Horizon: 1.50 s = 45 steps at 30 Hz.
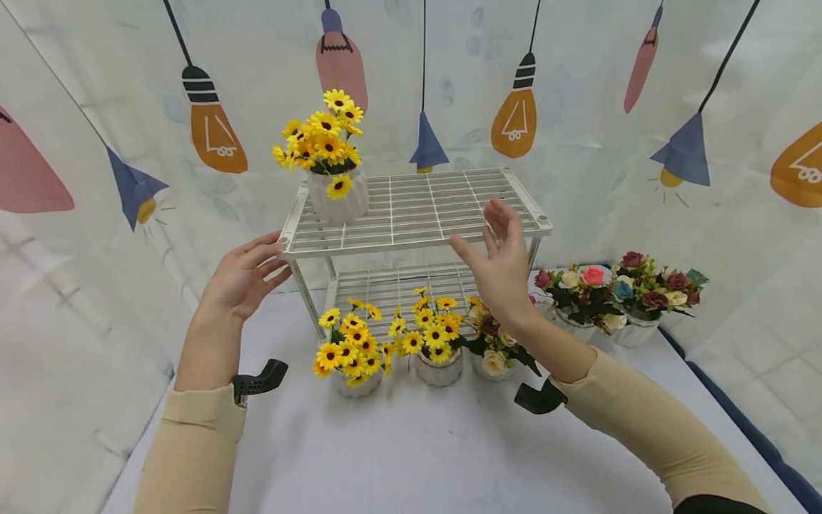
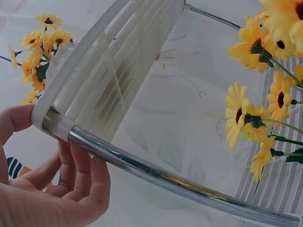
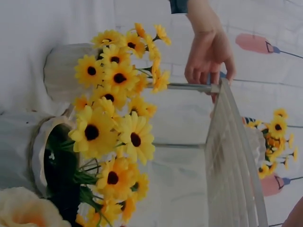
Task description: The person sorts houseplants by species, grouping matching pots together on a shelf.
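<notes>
A white two-tier wire rack (image 1: 417, 207) stands mid-table. On its top shelf, at the left, sits a white pot of yellow sunflowers (image 1: 329, 160). My left hand (image 1: 272, 253) reaches the shelf's front-left corner with relaxed fingers. In the left wrist view, that hand (image 2: 71, 175) has its thumb at the corner of the rack (image 2: 104, 80) and its fingers beside the chrome leg (image 2: 156, 172). My right hand (image 1: 494, 235) hovers with straight fingers in front of the right half of the top shelf and holds nothing. The right wrist view shows sunflowers (image 3: 113, 132) up close and the left hand (image 3: 208, 52) beyond them.
Two sunflower pots (image 1: 349, 357) (image 1: 437, 343) and a pot of mixed roses (image 1: 494, 350) stand in front of the rack. Two more rose pots (image 1: 581, 293) (image 1: 648, 296) sit at the right. A lamp-print curtain (image 1: 578, 107) surrounds the white table (image 1: 411, 457).
</notes>
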Each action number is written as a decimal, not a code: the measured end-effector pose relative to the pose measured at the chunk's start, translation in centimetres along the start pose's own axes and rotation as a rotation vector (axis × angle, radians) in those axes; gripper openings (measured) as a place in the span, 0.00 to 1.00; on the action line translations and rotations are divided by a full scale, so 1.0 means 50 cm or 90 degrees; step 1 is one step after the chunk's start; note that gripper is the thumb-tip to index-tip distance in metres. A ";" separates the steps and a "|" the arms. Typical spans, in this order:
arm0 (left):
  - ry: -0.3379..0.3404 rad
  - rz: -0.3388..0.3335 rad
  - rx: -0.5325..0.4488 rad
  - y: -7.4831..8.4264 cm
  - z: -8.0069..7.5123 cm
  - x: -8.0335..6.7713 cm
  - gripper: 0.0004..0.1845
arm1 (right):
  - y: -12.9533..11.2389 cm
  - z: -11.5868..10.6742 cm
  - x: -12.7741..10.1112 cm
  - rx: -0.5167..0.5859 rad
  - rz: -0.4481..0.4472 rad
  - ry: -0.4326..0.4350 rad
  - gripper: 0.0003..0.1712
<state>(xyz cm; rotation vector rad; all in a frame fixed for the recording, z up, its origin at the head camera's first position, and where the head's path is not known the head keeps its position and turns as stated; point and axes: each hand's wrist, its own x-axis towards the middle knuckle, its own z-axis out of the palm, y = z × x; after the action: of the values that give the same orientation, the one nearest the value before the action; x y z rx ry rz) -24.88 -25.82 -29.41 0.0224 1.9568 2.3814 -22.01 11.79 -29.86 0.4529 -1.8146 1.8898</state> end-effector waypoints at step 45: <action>0.006 0.013 -0.008 -0.001 0.004 -0.002 0.35 | 0.182 -0.305 -0.247 -0.070 0.210 0.445 0.11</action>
<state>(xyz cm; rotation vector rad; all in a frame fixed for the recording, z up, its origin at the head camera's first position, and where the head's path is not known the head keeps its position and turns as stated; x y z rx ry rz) -24.76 -25.63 -29.40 0.0304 1.9547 2.4116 -15.38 25.51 -45.20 -0.5235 -1.5450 1.8115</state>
